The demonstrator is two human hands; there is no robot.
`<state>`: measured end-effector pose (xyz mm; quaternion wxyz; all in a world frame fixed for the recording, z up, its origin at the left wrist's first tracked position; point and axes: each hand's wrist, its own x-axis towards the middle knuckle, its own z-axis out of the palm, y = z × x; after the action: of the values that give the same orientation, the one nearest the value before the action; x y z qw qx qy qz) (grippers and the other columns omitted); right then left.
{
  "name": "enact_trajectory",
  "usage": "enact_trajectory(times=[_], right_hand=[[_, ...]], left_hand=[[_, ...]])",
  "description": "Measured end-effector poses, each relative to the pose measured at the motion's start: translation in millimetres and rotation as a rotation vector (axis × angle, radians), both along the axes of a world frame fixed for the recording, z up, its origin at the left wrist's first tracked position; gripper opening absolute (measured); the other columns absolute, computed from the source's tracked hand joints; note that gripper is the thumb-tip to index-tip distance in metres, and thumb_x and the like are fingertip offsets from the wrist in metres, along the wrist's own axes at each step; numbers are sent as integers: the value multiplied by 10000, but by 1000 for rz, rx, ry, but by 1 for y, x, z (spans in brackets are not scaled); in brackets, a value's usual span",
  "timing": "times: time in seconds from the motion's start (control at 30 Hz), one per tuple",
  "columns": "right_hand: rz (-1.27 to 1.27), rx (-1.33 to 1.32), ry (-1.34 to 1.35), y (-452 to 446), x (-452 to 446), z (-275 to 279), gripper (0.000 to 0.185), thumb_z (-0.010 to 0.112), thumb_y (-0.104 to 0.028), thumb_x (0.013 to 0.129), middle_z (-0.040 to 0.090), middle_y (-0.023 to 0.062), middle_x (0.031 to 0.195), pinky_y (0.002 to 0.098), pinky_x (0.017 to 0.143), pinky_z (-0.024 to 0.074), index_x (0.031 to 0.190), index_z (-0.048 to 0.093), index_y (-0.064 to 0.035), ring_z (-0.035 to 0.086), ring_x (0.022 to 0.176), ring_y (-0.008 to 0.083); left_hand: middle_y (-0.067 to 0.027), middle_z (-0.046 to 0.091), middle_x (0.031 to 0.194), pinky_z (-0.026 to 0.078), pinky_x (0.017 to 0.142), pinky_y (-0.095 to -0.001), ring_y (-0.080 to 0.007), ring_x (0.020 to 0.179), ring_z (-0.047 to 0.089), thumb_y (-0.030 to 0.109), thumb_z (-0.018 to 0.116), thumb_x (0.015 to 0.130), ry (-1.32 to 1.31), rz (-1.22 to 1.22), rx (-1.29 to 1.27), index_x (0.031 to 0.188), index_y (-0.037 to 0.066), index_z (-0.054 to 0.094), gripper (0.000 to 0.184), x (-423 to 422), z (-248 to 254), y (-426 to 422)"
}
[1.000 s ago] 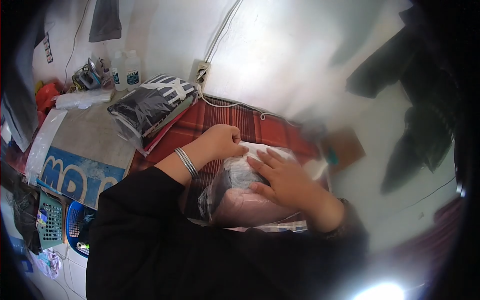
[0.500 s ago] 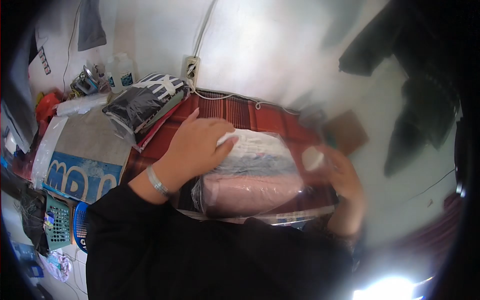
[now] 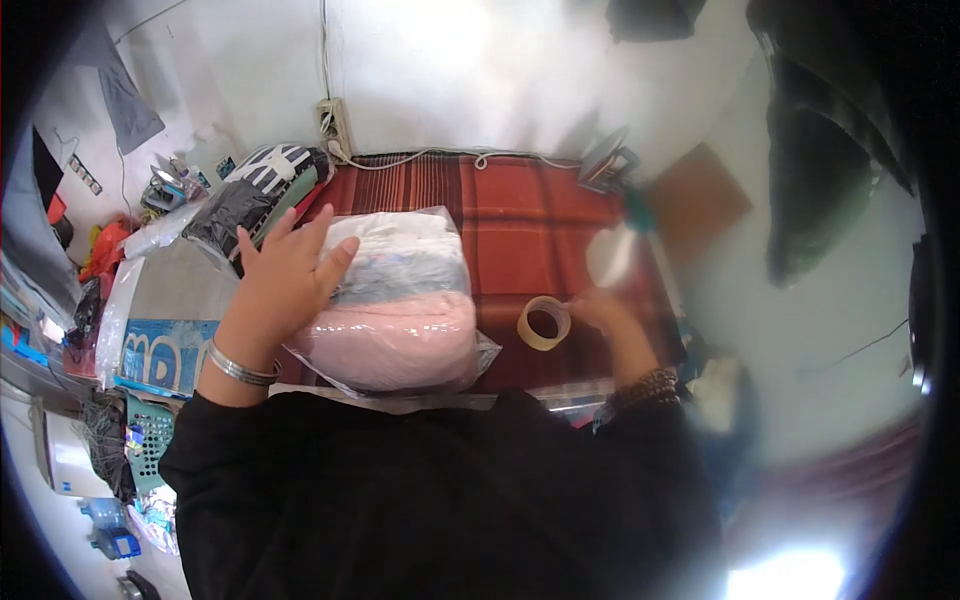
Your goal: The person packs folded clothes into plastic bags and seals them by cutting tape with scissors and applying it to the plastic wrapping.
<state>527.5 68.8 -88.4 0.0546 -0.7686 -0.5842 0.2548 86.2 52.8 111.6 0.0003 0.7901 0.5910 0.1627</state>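
Observation:
A clear plastic bag of folded pink, grey and white cloth (image 3: 395, 335) lies on the red plaid cover (image 3: 520, 220). My left hand (image 3: 290, 270), with silver bangles at the wrist, is at the bag's left edge, its fingers spread and holding nothing. To the right of the bag, my right hand (image 3: 602, 318) has its fingertips against the right edge of a roll of tape (image 3: 544, 323). Those fingers are blurred, but they look closed on the roll's rim.
Another bag with dark and striped cloth (image 3: 250, 205) lies at the back left. An iron (image 3: 607, 162) stands at the back right. A wall socket (image 3: 332, 122) has a white cable. At the left are a lettered board (image 3: 165, 352) and a green basket (image 3: 150, 440).
Both hands have come off the bag. The left has moved to its left edge with fingers spread; the right has moved right and now has the tape roll. The view has shifted.

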Motion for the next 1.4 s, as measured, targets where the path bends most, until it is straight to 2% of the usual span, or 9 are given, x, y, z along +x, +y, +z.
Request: enact_trajectory(times=[0.13, 0.27, 0.4, 0.47, 0.53, 0.6, 0.77, 1.0, 1.4], right_hand=[[217, -22, 14, 14, 2, -42, 382, 680, -358, 812, 698, 187, 998, 431, 839, 515, 1026, 707, -43, 667, 963, 339], [182, 224, 0, 0, -11, -9, 321, 676, -297, 820, 688, 205, 985, 429, 822, 519, 1028, 705, -54, 670, 937, 347], [66, 629, 464, -32, -21, 44, 250, 639, -146, 853, 702, 174, 966, 358, 810, 524, 1079, 689, -50, 692, 896, 275], [38, 741, 605, -52, -27, 65, 242, 622, -90, 865, 709, 155, 966, 331, 807, 524, 1094, 683, -40, 697, 888, 235], [95, 765, 828, -78, -41, 93, 248, 598, -29, 880, 710, 114, 1008, 301, 827, 514, 1116, 670, -11, 671, 927, 167], [177, 770, 948, -89, -47, 94, 239, 588, 7, 884, 703, 93, 1043, 294, 858, 507, 1109, 668, 7, 652, 973, 145], [280, 417, 1291, -114, -41, 106, 349, 565, -32, 899, 625, 151, 1228, 347, 1009, 432, 1242, 586, 30, 572, 1174, 210], [564, 751, 1054, -132, -10, 126, 445, 448, -154, 888, 539, 208, 1326, 415, 1081, 345, 1273, 573, 31, 491, 1267, 328], [674, 1086, 622, -149, -10, 135, 399, 641, -106, 775, 567, 202, 1258, 419, 971, 447, 1161, 640, -7, 570, 1143, 339]], left_hand=[[-150, 580, 1310, 199, 1104, -622, -369, 1319, 435, 434, 525, 934, -81, -101, 255, 1325, 30, 543, 563, 34, 18, -51], [-202, 580, 1249, 480, 932, -411, -333, 1111, 586, 266, 700, 845, -407, -788, -8, 1332, 21, 518, 574, 79, 15, -106], [-192, 558, 1245, 513, 876, -388, -310, 1080, 597, 193, 758, 800, -606, -702, -353, 1355, -5, 478, 652, 129, -49, -112], [-193, 510, 1275, 532, 834, -356, -301, 1064, 600, 171, 784, 777, -969, -392, -595, 1400, 0, 415, 744, 148, -82, -106], [-197, 460, 1332, 501, 903, -382, -320, 1107, 575, 170, 791, 763, -919, -364, -556, 1411, 12, 383, 782, 161, -81, -97], [-182, 483, 1319, 425, 994, -426, -337, 1126, 550, 182, 790, 754, -739, -615, -86, 1346, 21, 459, 697, 174, -83, -87], [-71, 649, 1034, 393, 875, -391, -228, 1011, 595, 293, 773, 772, -408, -835, 96, 1064, 90, 653, 375, 189, -72, -102], [-59, 666, 886, 436, 922, -395, -217, 843, 644, 262, 752, 789, -339, -893, 209, 996, 85, 659, 288, 203, -78, -107], [-75, 665, 847, 461, 938, -396, -219, 829, 654, 268, 743, 780, -226, -822, 277, 863, 67, 621, 249, 210, -69, -115]])
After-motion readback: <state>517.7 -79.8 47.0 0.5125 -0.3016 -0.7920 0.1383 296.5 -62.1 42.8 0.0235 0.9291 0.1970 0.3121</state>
